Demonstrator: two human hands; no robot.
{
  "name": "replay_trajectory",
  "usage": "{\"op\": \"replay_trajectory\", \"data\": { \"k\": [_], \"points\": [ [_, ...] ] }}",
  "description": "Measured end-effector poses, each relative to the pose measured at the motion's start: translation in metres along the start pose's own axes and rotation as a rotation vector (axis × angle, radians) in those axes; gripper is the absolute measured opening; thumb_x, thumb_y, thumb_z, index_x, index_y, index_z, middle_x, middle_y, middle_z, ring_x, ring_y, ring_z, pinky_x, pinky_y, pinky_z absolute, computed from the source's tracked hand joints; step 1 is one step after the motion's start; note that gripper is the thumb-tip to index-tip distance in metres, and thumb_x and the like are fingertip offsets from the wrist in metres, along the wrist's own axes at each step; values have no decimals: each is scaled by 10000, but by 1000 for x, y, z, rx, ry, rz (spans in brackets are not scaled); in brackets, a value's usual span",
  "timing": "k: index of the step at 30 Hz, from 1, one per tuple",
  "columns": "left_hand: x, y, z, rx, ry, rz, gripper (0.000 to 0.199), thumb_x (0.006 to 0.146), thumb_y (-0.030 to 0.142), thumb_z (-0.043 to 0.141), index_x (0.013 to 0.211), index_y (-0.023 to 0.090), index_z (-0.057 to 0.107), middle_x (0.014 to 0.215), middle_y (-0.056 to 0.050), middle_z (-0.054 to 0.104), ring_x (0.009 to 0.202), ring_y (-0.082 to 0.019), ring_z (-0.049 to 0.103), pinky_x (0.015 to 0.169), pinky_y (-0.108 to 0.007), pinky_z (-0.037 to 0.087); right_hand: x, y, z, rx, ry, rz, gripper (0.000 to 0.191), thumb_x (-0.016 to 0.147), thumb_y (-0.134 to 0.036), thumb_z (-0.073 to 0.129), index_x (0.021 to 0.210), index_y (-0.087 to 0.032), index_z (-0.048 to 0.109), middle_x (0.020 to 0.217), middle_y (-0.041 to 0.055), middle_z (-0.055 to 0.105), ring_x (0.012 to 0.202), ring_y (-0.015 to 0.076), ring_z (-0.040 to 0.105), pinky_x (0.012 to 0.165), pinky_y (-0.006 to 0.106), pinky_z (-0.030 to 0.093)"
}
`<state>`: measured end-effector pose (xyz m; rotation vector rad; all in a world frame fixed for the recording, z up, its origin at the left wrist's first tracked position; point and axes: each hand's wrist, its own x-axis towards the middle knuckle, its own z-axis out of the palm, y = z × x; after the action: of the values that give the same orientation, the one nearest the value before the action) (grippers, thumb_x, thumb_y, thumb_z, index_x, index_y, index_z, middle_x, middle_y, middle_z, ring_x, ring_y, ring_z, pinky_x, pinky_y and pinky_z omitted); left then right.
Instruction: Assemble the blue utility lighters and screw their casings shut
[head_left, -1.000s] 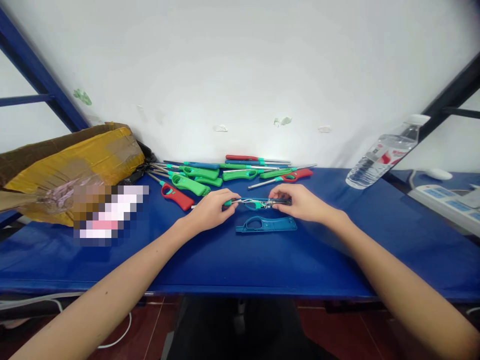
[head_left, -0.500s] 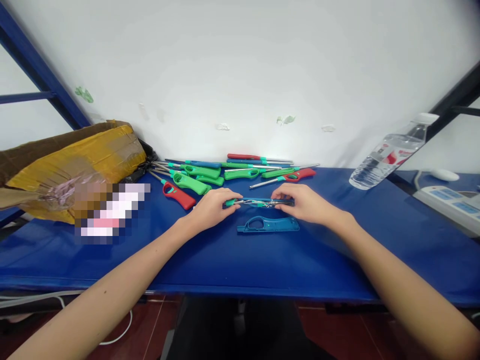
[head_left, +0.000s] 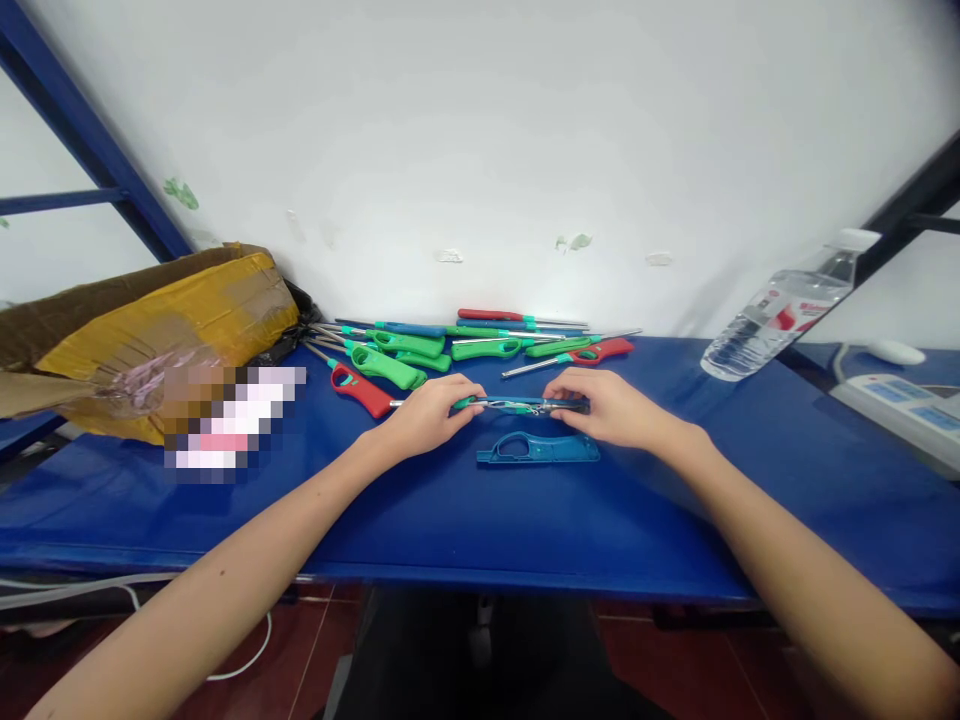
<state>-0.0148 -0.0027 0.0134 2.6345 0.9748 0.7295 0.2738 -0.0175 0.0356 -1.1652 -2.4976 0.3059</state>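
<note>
An opened blue lighter (head_left: 514, 404), with thin wires and metal inner parts showing, is held level between both hands. My left hand (head_left: 437, 412) pinches its front end, near a green piece; a metal rod shows just left of that hand. At the other end, my right hand (head_left: 600, 402) closes on the rear of the lighter, where a dark part shows between thumb and fingers. A loose blue half shell (head_left: 559, 449) with a trigger opening lies on the blue table (head_left: 510, 530), just in front of the hands.
Several long-nosed lighters, such as a green one (head_left: 390, 367) and a red one (head_left: 361, 391), lie along the wall behind the hands. A taped cardboard box (head_left: 247, 290) stands left. On the right are a water bottle (head_left: 776, 312) and a white device (head_left: 904, 415).
The camera view has shifted slightly. Both hands keep their hold on the opened lighter; the metal rod now shows beside my left hand.
</note>
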Motion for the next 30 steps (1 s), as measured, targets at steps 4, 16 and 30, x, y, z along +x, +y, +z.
{"op": "replay_trajectory", "data": {
  "k": [4, 16, 30],
  "points": [
    [1, 0, -3, 14, -58, -5, 253, 984, 307, 468, 1024, 175, 681, 1001, -83, 674, 911, -201, 636, 827, -310, 491, 0, 1, -2, 46, -30, -10, 215, 895, -258, 570, 1059, -203, 696, 1023, 81, 697, 868, 216, 653, 804, 360, 521],
    [-2, -10, 4, -147, -13, -127, 207, 909, 321, 593, 1078, 206, 630, 891, -11, 711, 706, -141, 626, 639, -255, 490, 1, -1, 1, 96, -63, 22, 244, 902, -283, 562, 1075, -207, 716, 1060, 77, 727, 939, 241, 667, 852, 378, 519],
    [-2, -11, -3, -8, -21, 63, 234, 974, 249, 499, 1054, 184, 710, 1026, -83, 687, 926, -188, 658, 841, -312, 522, 1, 1, 3, 74, -87, -33, 278, 926, -307, 544, 1120, -224, 725, 1031, 87, 715, 901, 236, 663, 829, 375, 514]
  ]
}}
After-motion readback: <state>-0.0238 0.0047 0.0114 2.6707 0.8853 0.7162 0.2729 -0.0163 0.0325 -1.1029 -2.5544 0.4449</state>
